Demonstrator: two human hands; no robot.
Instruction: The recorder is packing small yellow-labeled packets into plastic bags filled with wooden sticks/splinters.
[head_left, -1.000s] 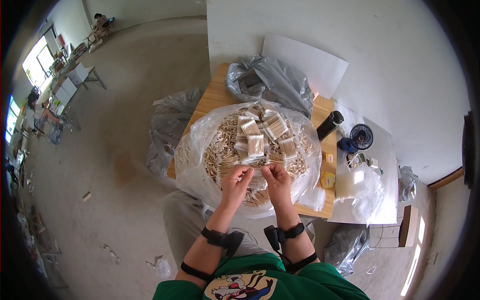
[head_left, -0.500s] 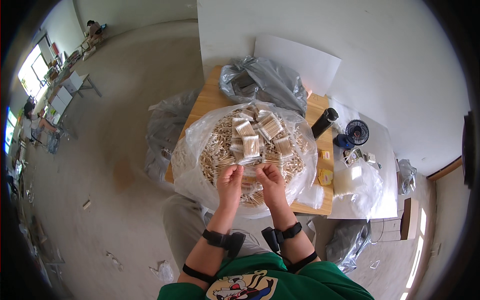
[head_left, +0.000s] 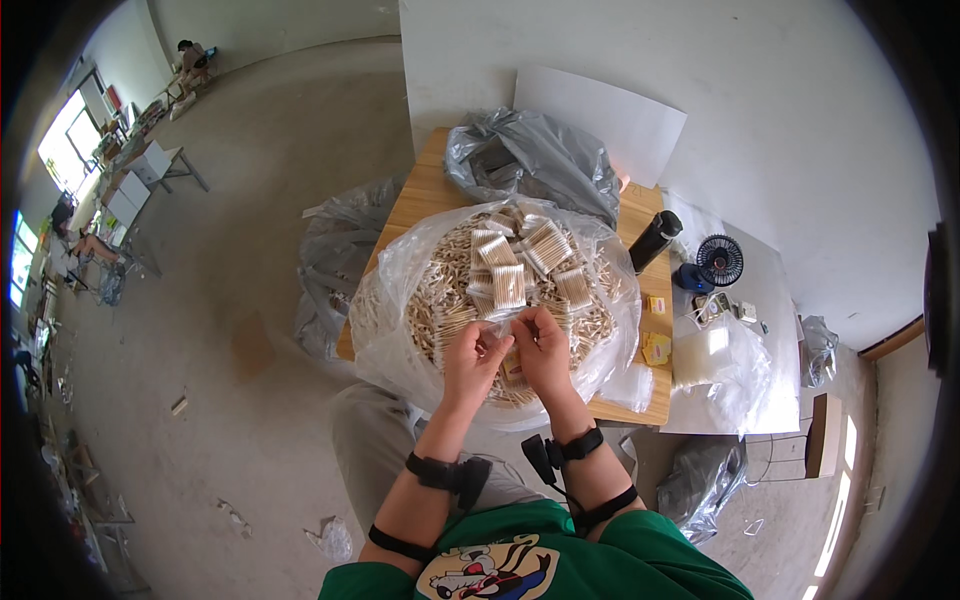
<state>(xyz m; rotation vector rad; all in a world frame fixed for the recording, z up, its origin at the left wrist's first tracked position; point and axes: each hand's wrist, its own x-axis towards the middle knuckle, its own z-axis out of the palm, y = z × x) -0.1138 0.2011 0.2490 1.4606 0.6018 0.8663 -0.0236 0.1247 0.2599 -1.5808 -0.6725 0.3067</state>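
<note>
In front of me stands a big clear plastic bag [head_left: 375, 345], its mouth spread wide around a heap of loose cotton swabs [head_left: 440, 275]. Several flat bundles of cotton swabs [head_left: 509, 287] lie on the heap. My left hand [head_left: 474, 366] and my right hand [head_left: 541, 356] meet over the near side of it. Both are closed, with fingertips pinching the top edge of a small clear plastic bag [head_left: 502, 328]. A bit of yellow-orange shows low between the hands; most of the small bag is hidden by my fingers.
On the wooden table [head_left: 425, 190] are a crumpled grey bag [head_left: 535, 160], a black bottle [head_left: 655, 242], yellow cards [head_left: 656, 348] and clear bags [head_left: 632, 388]. To the right, a white surface holds a small fan [head_left: 719, 261] and a plastic-wrapped pile [head_left: 715, 375]. Two people sit far left.
My hands have drawn closer together, the left moving right and turning inward at the small bag's top edge. The whole view has shifted slightly.
</note>
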